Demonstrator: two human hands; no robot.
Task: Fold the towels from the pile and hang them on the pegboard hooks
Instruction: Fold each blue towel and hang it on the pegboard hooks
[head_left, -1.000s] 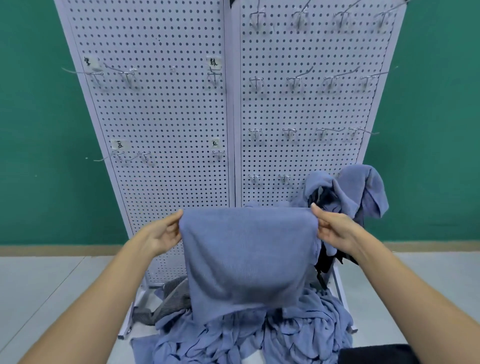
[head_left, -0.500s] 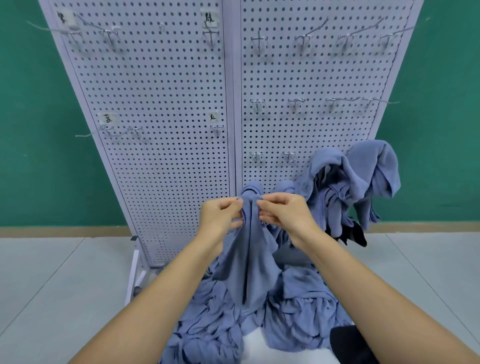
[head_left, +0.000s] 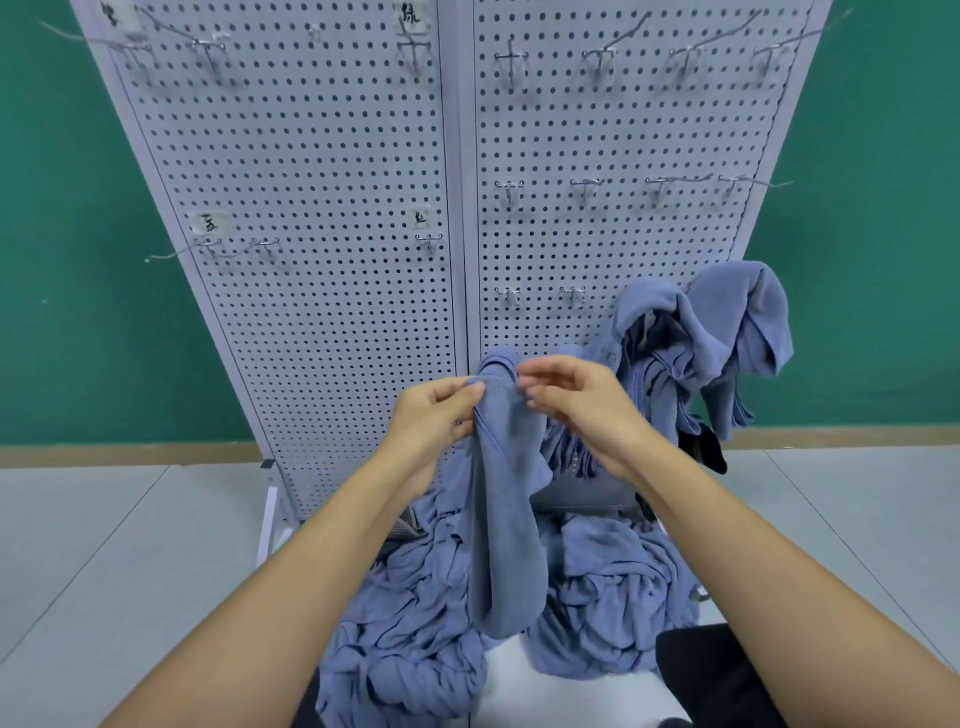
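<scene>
A blue towel hangs folded in half lengthwise in front of the white pegboard. My left hand pinches its top edge from the left. My right hand touches the same top edge from the right, fingers partly spread. Below lies the pile of blue towels on the floor at the board's foot. Several blue towels hang bunched on the lower right hooks. Bare metal hooks run in rows across the right panel.
The board stands against a green wall on a pale tiled floor. Paper labels sit above hooks on the left panel. A dark cloth hangs under the bunched towels, and a black object lies at the lower right.
A second ago both hands held the towel spread wide by its top corners. They have come together at the middle, so the towel now hangs doubled and narrow. The view tilted down slightly.
</scene>
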